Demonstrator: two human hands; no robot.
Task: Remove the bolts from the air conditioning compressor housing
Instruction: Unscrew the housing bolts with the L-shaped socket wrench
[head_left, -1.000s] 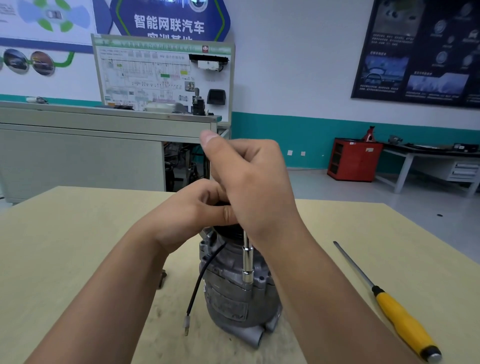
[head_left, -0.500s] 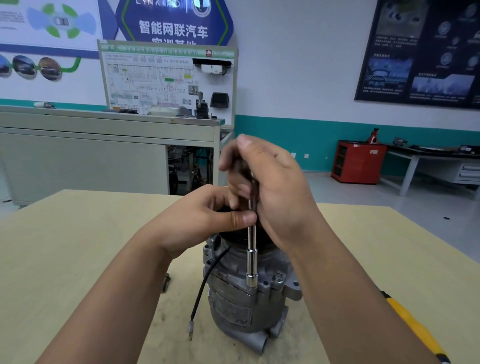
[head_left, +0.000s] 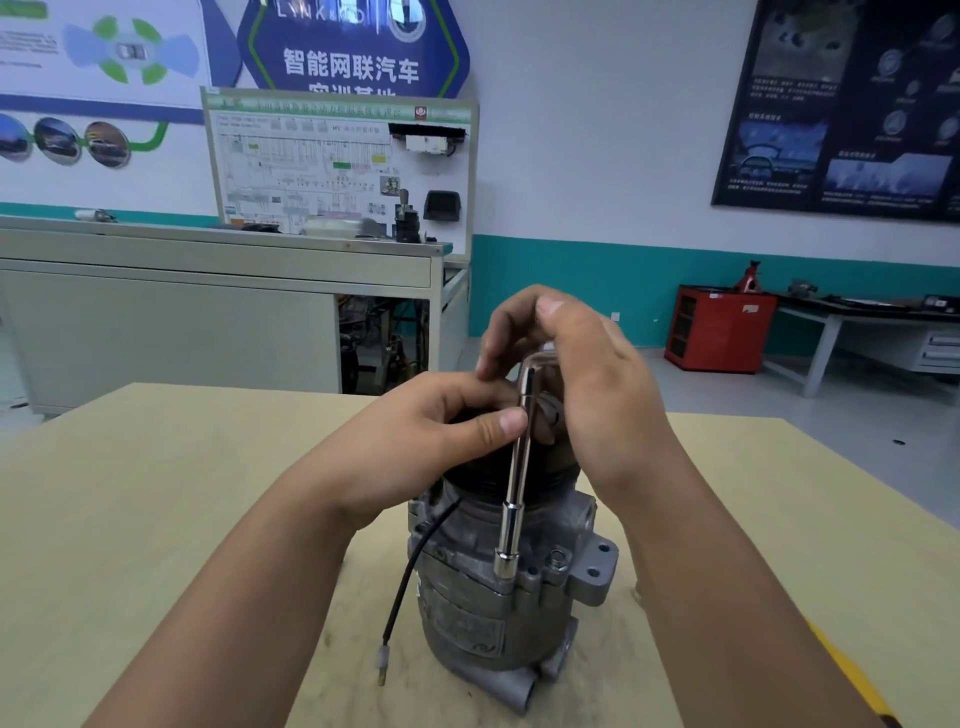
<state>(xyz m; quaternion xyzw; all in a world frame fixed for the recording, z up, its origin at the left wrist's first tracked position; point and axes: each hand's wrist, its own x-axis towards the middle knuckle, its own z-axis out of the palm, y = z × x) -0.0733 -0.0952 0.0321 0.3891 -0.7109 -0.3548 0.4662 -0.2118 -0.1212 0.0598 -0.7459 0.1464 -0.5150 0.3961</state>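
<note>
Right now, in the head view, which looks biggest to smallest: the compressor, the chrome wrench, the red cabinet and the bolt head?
1. the compressor
2. the chrome wrench and the red cabinet: unsure. The wrench looks longer and the cabinet broader, and the cabinet stands far back.
3. the bolt head, smallest

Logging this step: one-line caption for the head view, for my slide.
Right hand holds a socket wrench, its socket down on the compressor housing; left hand grips the pulley on top.
</note>
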